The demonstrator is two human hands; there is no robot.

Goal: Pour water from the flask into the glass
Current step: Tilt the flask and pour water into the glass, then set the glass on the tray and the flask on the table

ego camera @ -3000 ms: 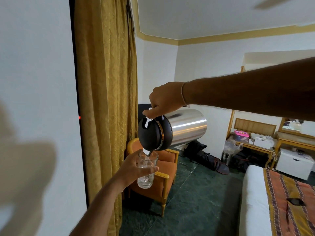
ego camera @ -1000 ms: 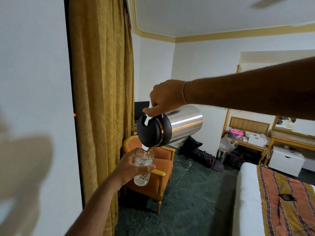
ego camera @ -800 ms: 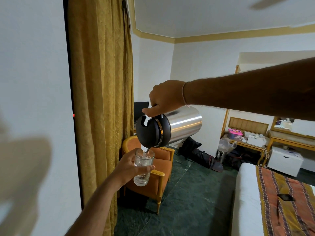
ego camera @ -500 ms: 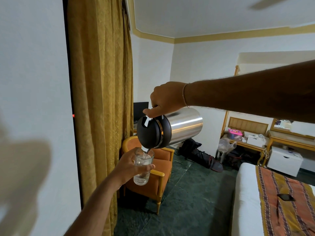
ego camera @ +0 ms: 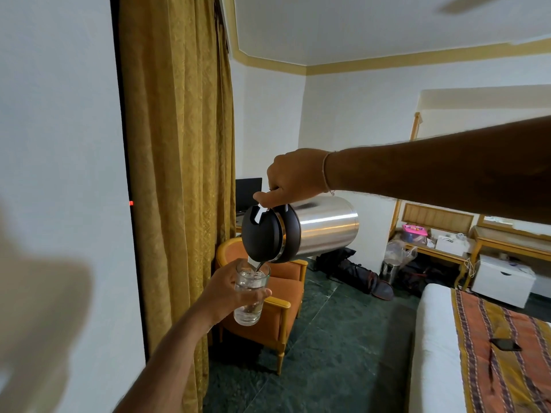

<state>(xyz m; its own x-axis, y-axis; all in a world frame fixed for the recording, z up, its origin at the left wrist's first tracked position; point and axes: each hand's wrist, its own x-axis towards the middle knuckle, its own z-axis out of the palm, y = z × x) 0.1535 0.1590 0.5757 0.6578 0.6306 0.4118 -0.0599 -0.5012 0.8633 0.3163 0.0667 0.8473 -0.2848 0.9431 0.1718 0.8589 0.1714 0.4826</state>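
A steel flask [ego camera: 325,229] with a black lid lies tipped on its side in the air, spout down and to the left. My right hand [ego camera: 293,177] grips its handle from above, thumb pressed on the lid lever. A thin stream of water runs from the spout into a clear glass [ego camera: 250,292] held upright just below it. My left hand [ego camera: 229,289] wraps the glass from the left; my fingers hide part of it. Water stands high in the glass, near the rim.
An orange armchair [ego camera: 278,305] stands right under the glass. A gold curtain [ego camera: 179,162] hangs at the left, beside a white wall. A bed [ego camera: 477,350] with a striped runner and a phone on it is at the lower right. Dark bags lie on the green floor.
The water level in the glass has risen. Both hands, the flask and the glass have kept nearly the same pose, with only a slight drift in the view.
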